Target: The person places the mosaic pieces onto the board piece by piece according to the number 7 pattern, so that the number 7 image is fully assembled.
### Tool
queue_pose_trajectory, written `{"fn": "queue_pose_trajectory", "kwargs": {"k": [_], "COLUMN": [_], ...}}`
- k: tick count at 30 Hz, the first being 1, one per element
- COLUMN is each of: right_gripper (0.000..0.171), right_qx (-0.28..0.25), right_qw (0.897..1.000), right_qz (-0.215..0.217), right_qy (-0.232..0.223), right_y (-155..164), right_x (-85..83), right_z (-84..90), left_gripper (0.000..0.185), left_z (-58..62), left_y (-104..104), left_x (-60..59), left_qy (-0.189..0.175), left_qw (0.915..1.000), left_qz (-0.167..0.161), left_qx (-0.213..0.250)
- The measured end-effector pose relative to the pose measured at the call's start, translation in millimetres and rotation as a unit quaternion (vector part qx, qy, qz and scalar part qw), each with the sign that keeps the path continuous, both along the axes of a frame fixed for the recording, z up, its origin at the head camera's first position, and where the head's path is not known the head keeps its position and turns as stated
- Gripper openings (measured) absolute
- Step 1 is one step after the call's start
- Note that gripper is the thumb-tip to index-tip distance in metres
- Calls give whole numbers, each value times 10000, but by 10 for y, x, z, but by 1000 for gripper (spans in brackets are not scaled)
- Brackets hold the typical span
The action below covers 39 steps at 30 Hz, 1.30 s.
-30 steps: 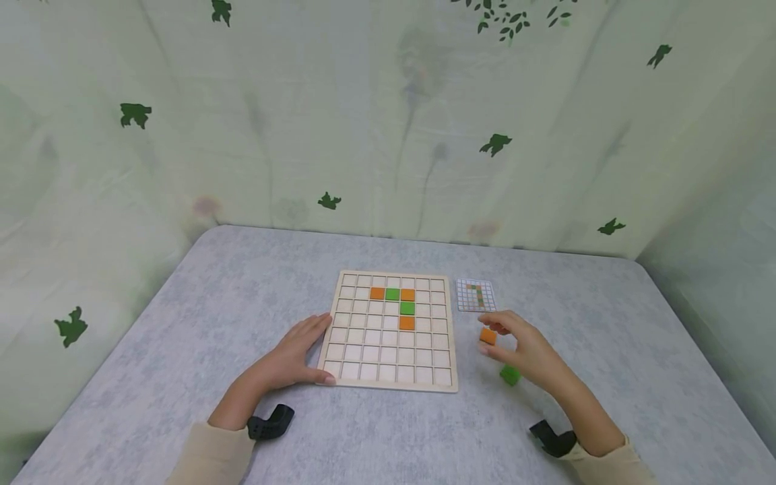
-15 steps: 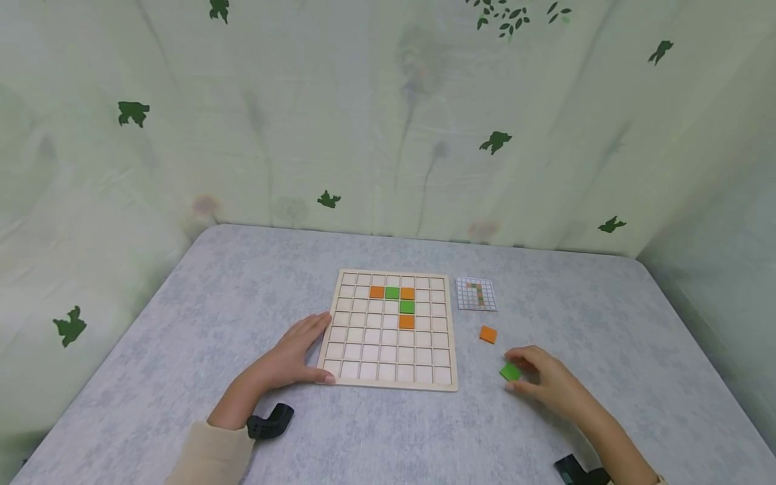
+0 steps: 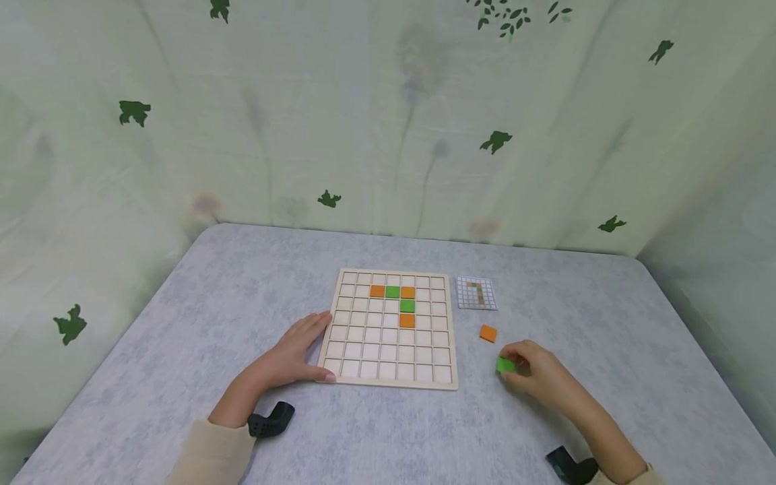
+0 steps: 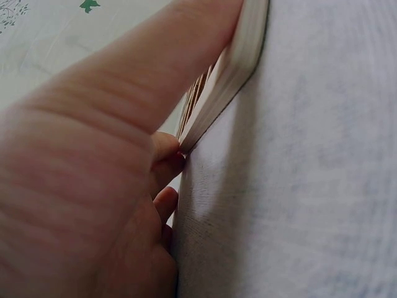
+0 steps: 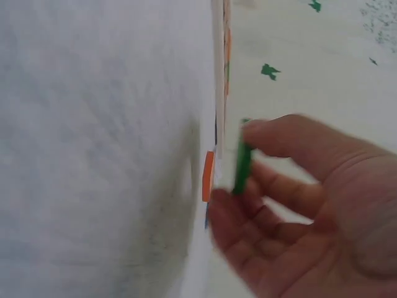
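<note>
A wooden grid board (image 3: 364, 369) lies on the grey table, with orange and green tiles (image 3: 407, 306) set in its upper cells. My left hand (image 3: 300, 350) rests flat against the board's left edge (image 4: 232, 74), fingers straight. To the right of the board, my right hand (image 3: 521, 367) pinches a green tile (image 3: 504, 364) between thumb and fingers, lifted just off the table. The right wrist view shows the same green tile (image 5: 242, 164) held edge-on. A loose orange tile (image 3: 488, 333) lies on the table just beyond it, also visible as an orange tile (image 5: 208, 176) in the right wrist view.
A small pattern card (image 3: 477, 294) lies right of the board's top corner. The grey table (image 3: 242, 296) is backed by a pale green curtain with leaf prints (image 3: 388, 121). Black wrist mounts (image 3: 269, 421) sit on both forearms.
My right hand left the orange tile on the table, moved nearer to me to the green tile, and has now pinched and lifted it. The left hand has not moved.
</note>
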State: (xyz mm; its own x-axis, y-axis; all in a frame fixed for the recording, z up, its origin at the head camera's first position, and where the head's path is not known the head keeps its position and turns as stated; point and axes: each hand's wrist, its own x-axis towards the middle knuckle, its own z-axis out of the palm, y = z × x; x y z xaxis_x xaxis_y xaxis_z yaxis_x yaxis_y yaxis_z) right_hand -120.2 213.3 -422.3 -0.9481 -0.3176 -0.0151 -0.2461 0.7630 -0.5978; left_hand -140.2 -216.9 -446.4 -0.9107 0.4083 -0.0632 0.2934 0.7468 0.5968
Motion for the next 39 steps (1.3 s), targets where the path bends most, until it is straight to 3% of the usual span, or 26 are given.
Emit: {"fn": "queue_pose_trajectory", "kwargs": {"k": [7, 15, 24, 32, 39], "right_gripper": [28, 29, 28, 24, 27], "right_qx": [-676, -941, -1151, -961, -1200], "right_qw": [9908, 9837, 9774, 9822, 9824], "right_qz": [776, 1231, 1617, 1560, 1402], "right_qy": [880, 907, 733, 411, 276], "right_y": [-222, -618, -1041, -1214, -1274], "right_x": [-119, -268, -458, -558, -571], "right_z": [132, 262, 51, -120, -188], "left_gripper": [114, 114, 113, 114, 114], "left_z": [-5, -8, 1, 0, -7], "left_y": [-3, 3, 11, 13, 11], "left_x": [1, -3, 6, 0, -5], "left_qy": [-9, 1, -13, -33, -46], "left_qw": [10000, 10000, 10000, 10000, 10000], "left_qz": [11, 16, 30, 24, 51], "left_qx": [0, -1, -10, 23, -57]}}
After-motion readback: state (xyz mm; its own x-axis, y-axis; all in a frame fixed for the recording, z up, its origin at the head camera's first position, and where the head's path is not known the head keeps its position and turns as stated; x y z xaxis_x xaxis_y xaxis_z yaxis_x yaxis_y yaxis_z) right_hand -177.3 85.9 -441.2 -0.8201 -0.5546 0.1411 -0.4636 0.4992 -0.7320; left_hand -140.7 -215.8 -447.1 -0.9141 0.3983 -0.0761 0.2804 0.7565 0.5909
